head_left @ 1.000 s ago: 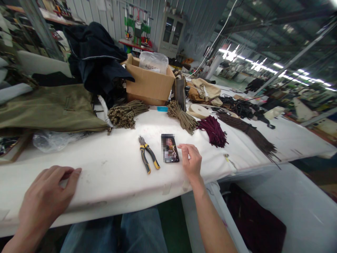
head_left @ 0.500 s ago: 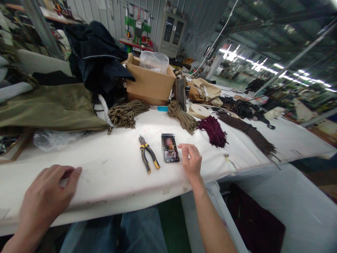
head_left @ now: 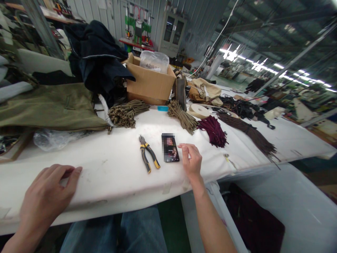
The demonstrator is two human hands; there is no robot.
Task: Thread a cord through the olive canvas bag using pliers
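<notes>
A smartphone [head_left: 172, 149] with a lit, partly blurred screen lies on the white-covered table [head_left: 110, 165]. Just to its right rests my right hand [head_left: 191, 160], empty, the index finger stretched toward the phone's edge and the other fingers bent. Left of the phone are pliers [head_left: 149, 154] with black and yellow handles, their jaws pointing away from me. My left hand [head_left: 51, 191] lies on the table's near left side, fingers loosely bent and thumb apart, holding nothing.
Behind the phone lie bundles of olive cords [head_left: 183, 116], maroon cords [head_left: 212, 131] and dark brown cords [head_left: 247, 131]. A cardboard box [head_left: 150, 84] stands at the back beside dark cloth [head_left: 97, 56]. Olive fabric [head_left: 47, 107] covers the left. A white bin [head_left: 297, 203] sits below the right edge.
The picture on the phone's screen has changed. Both hands and the pliers stay where they were.
</notes>
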